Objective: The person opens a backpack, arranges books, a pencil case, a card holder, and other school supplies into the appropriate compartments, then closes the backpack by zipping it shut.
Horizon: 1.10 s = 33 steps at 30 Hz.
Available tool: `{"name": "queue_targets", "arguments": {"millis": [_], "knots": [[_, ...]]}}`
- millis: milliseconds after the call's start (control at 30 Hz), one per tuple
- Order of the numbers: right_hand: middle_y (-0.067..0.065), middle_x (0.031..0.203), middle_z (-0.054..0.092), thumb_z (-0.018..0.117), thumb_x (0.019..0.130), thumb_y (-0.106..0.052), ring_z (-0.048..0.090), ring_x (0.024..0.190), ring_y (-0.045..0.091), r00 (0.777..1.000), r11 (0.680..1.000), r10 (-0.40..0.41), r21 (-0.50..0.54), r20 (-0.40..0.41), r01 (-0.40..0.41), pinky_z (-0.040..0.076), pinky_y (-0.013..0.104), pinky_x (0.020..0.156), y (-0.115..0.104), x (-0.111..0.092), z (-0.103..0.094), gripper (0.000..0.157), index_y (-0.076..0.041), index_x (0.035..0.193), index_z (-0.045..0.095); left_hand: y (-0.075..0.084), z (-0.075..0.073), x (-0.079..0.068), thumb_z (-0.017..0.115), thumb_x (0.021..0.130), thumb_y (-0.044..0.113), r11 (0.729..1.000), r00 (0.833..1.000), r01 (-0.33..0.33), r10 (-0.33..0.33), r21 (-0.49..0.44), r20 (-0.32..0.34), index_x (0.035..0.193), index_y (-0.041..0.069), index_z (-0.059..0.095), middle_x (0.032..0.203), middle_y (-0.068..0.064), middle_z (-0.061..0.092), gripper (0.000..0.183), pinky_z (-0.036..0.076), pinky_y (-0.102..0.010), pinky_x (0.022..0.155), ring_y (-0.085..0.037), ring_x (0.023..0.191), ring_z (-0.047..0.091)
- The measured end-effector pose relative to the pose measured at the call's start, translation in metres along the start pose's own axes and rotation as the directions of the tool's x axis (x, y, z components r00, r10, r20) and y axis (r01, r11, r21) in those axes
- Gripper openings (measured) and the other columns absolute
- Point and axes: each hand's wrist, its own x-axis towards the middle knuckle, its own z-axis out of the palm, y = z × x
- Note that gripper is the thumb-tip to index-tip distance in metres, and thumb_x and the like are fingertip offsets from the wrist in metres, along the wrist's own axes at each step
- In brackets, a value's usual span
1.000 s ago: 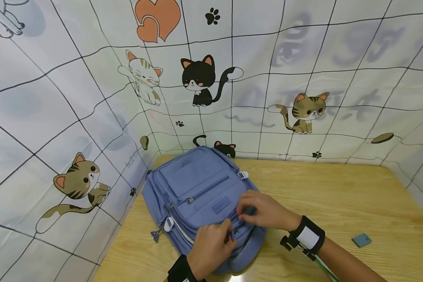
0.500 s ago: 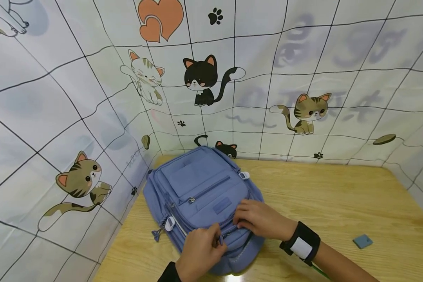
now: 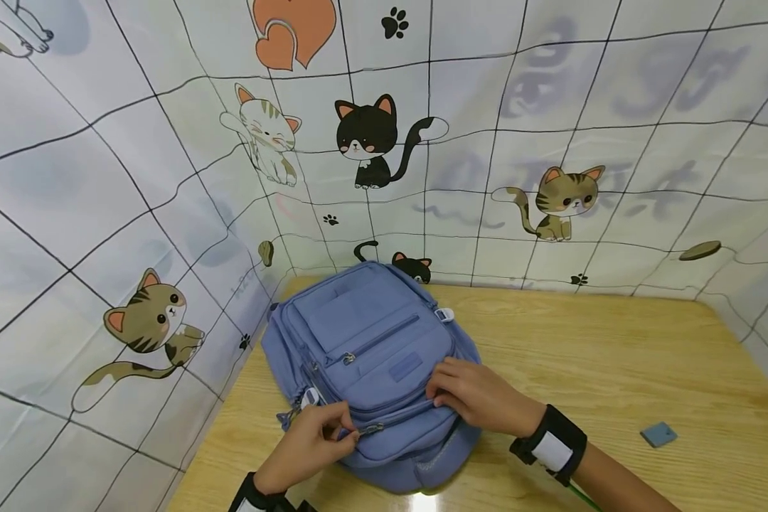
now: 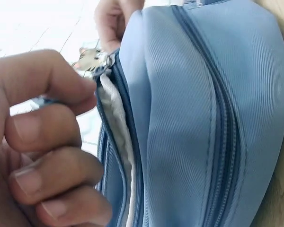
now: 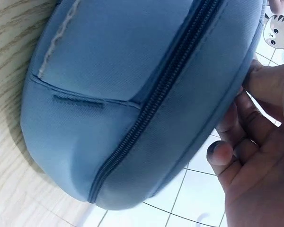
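Note:
A blue backpack [image 3: 365, 341] lies on the table with its front panel up. My left hand [image 3: 310, 442] is at its lower left, thumb and index finger pinching a zipper pull; the metal slider [image 3: 371, 429] shows beside the fingertips. In the left wrist view the other fingers of my left hand [image 4: 52, 137] are curled, close to a parted zipper with white lining [image 4: 114, 104]. My right hand [image 3: 480, 398] grips the bag's lower right edge near the same zipper line. In the right wrist view, thumb and fingers of the right hand [image 5: 255, 127] meet that edge, partly hidden behind the fabric.
The bag rests on a wooden table [image 3: 589, 355]. A small blue-grey square piece [image 3: 658, 434] lies at the right. A white cat-print cloth [image 3: 473, 163] hangs behind and at the left, close to the bag's top.
My left hand has moved left along the lower front zipper, bringing the pull with it. My right hand has shifted slightly down and keeps its hold at the bag's right edge.

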Motion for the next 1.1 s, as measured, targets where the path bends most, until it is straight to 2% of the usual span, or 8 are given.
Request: {"name": "queue_targets", "arguments": {"millis": [233, 433, 533, 600, 767, 867, 967, 1100], "knots": [[-0.008, 0.092, 0.060, 0.079, 0.095, -0.011, 0.054, 0.087, 0.008, 1.000, 0.996, 0.009, -0.091, -0.005, -0.010, 0.051, 0.029, 0.082, -0.014, 0.008, -0.003, 0.015, -0.019, 0.097, 0.066, -0.007, -0.004, -0.006, 0.070, 0.100, 0.001, 0.993, 0.999, -0.034, 0.036, -0.111, 0.014, 0.092, 0.017, 0.069, 0.058, -0.006, 0.044, 0.018, 0.037, -0.019, 0.049, 0.007, 0.056, 0.033], [-0.009, 0.102, 0.069, 0.078, 0.099, -0.034, 0.060, 0.096, 0.010, 0.993, 0.985, -0.083, -0.141, 0.084, 0.095, 0.054, 0.029, 0.092, -0.038, 0.031, 0.002, 0.017, -0.023, 0.110, 0.073, -0.004, -0.003, -0.004, 0.070, 0.103, 0.008, 0.991, 0.999, -0.040, 0.042, -0.128, 0.007, 0.092, 0.015, 0.068, 0.060, -0.007, 0.041, 0.013, 0.038, -0.025, 0.047, 0.005, 0.054, 0.030], [-0.009, 0.096, 0.067, 0.077, 0.099, -0.031, 0.060, 0.092, 0.009, 0.991, 0.975, -0.115, -0.182, 0.074, 0.127, 0.054, 0.025, 0.089, -0.042, 0.035, 0.006, 0.011, -0.022, 0.104, 0.073, -0.005, -0.007, -0.003, 0.069, 0.104, 0.010, 0.995, 1.000, -0.016, 0.018, -0.102, 0.019, 0.091, 0.015, 0.066, 0.060, -0.006, 0.041, 0.014, 0.038, -0.024, 0.048, 0.005, 0.054, 0.030], [-0.008, 0.091, 0.063, 0.078, 0.098, -0.025, 0.060, 0.088, 0.008, 0.992, 0.972, -0.119, -0.200, 0.043, 0.125, 0.055, 0.024, 0.087, -0.041, 0.035, 0.008, 0.008, -0.021, 0.099, 0.072, -0.009, -0.012, -0.003, 0.070, 0.102, 0.008, 0.996, 1.000, 0.006, -0.004, -0.094, 0.018, 0.090, 0.014, 0.065, 0.062, -0.006, 0.047, 0.015, 0.038, -0.023, 0.050, 0.005, 0.056, 0.031], [-0.007, 0.088, 0.059, 0.078, 0.098, -0.018, 0.058, 0.085, 0.008, 0.992, 0.968, -0.124, -0.220, 0.004, 0.122, 0.054, 0.023, 0.083, -0.039, 0.030, 0.007, 0.008, -0.019, 0.096, 0.070, -0.029, -0.034, -0.006, 0.074, 0.097, 0.002, 0.995, 0.996, 0.064, -0.068, -0.080, -0.050, 0.088, 0.011, 0.067, 0.071, -0.002, 0.059, 0.014, 0.036, -0.024, 0.054, 0.003, 0.060, 0.035], [-0.007, 0.088, 0.059, 0.079, 0.098, -0.018, 0.056, 0.084, 0.008, 0.993, 0.968, -0.115, -0.226, 0.001, 0.112, 0.053, 0.022, 0.081, -0.039, 0.030, 0.005, 0.009, -0.018, 0.096, 0.070, -0.041, -0.046, -0.002, 0.076, 0.097, 0.005, 0.995, 0.993, 0.089, -0.093, -0.053, -0.079, 0.089, 0.012, 0.069, 0.069, 0.000, 0.057, 0.012, 0.039, -0.024, 0.052, 0.002, 0.056, 0.038], [-0.007, 0.088, 0.058, 0.080, 0.097, -0.018, 0.055, 0.083, 0.008, 0.995, 0.968, -0.105, -0.229, 0.003, 0.103, 0.053, 0.023, 0.081, -0.039, 0.029, 0.004, 0.010, -0.018, 0.095, 0.070, -0.052, -0.055, 0.005, 0.076, 0.097, 0.006, 0.994, 0.991, 0.099, -0.102, -0.038, -0.089, 0.090, 0.011, 0.069, 0.070, -0.005, 0.060, 0.011, 0.042, -0.026, 0.052, -0.001, 0.055, 0.040], [-0.006, 0.088, 0.058, 0.080, 0.096, -0.017, 0.056, 0.083, 0.008, 0.996, 0.969, -0.089, -0.230, 0.011, 0.089, 0.053, 0.023, 0.081, -0.040, 0.025, 0.004, 0.009, -0.017, 0.096, 0.071, -0.065, -0.068, 0.006, 0.074, 0.098, 0.006, 0.983, 0.974, 0.179, -0.182, -0.036, -0.137, 0.092, 0.008, 0.069, 0.080, -0.010, 0.070, 0.009, 0.046, -0.026, 0.058, -0.004, 0.061, 0.051]]}}
